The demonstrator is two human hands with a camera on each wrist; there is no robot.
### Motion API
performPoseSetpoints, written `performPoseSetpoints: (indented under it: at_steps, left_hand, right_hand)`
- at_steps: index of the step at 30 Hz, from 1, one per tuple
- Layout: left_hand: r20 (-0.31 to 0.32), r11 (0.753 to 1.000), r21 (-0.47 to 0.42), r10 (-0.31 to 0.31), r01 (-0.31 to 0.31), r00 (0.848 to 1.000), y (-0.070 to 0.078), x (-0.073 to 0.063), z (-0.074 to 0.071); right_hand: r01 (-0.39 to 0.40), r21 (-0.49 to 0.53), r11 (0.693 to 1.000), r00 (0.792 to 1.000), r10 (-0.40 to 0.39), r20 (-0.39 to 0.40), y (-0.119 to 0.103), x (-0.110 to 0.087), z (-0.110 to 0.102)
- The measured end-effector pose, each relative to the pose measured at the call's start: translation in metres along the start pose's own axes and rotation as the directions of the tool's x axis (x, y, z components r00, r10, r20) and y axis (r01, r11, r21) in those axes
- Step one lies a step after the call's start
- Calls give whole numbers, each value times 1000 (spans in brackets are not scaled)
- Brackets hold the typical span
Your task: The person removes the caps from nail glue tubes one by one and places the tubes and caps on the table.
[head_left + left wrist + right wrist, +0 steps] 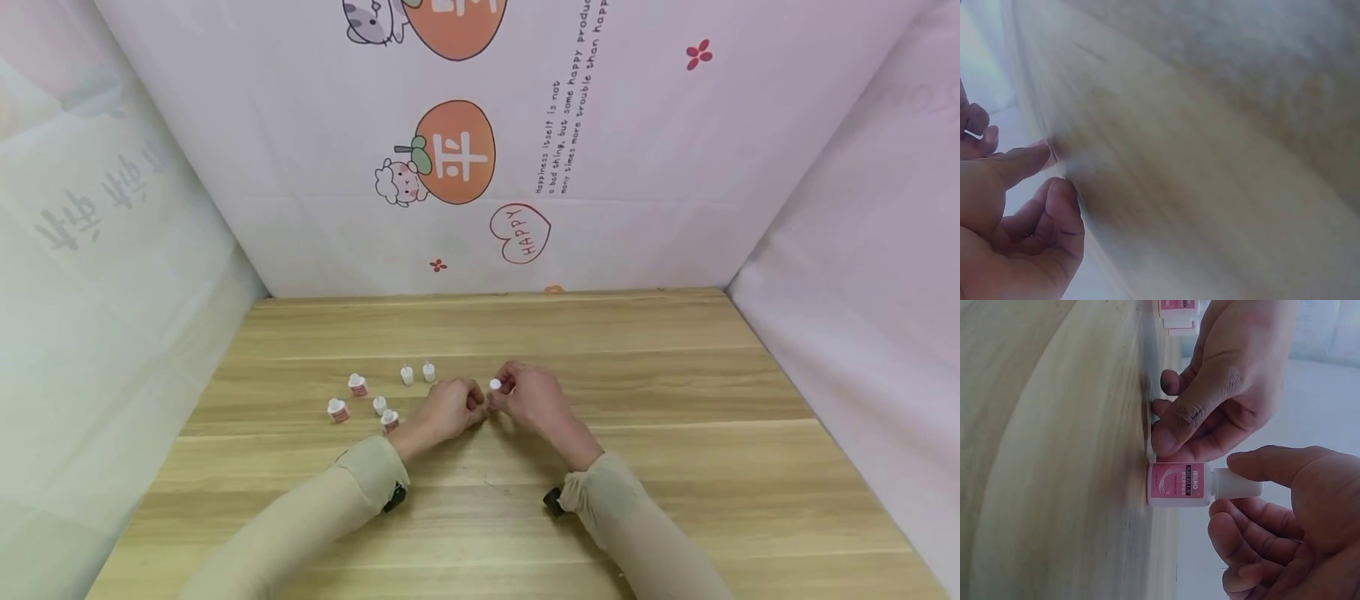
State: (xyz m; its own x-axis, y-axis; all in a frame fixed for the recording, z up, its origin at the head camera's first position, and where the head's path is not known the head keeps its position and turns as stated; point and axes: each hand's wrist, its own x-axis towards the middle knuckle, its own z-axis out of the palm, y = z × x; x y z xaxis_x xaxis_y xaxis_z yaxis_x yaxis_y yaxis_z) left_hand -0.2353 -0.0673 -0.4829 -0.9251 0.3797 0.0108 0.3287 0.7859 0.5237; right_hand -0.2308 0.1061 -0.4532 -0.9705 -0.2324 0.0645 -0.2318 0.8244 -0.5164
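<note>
A small nail glue bottle (1175,484) with a pink label stands upright on the wooden table, between the two hands. My right hand (536,400) pinches its white cap (1239,484) between thumb and fingers. Close beside the lower part of the bottle is my left hand (450,408), its fingers loosely curled and the tips low at the tabletop. The left wrist view shows the left thumb and index finger (1063,206) with a gap between their tips. Most of the bottle is hidden by the fingers in the head view.
Left of the hands on the wooden table (675,517) are three pink-labelled bottles (357,386) and three small white pieces (407,375), some with a thin tip. One bottle (390,421) stands near the left forearm. White cloth walls (637,167) surround the table.
</note>
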Motion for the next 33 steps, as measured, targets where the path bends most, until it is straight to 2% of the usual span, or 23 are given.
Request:
performPoseSetpoints:
  at_steps: [11, 22, 33]
  left_hand:
    - [-15, 999, 20, 33, -32, 999, -5, 9, 7]
    - [-9, 999, -3, 38, -38, 999, -3, 11, 6]
    - [0, 999, -4, 48, -48, 999, -2, 10, 5]
  right_hand:
    - [49, -21, 999, 997, -50, -59, 1, -1, 1]
    - [71, -41, 997, 995, -74, -61, 2, 0, 3]
    - [83, 11, 996, 995, -83, -53, 3, -1, 6]
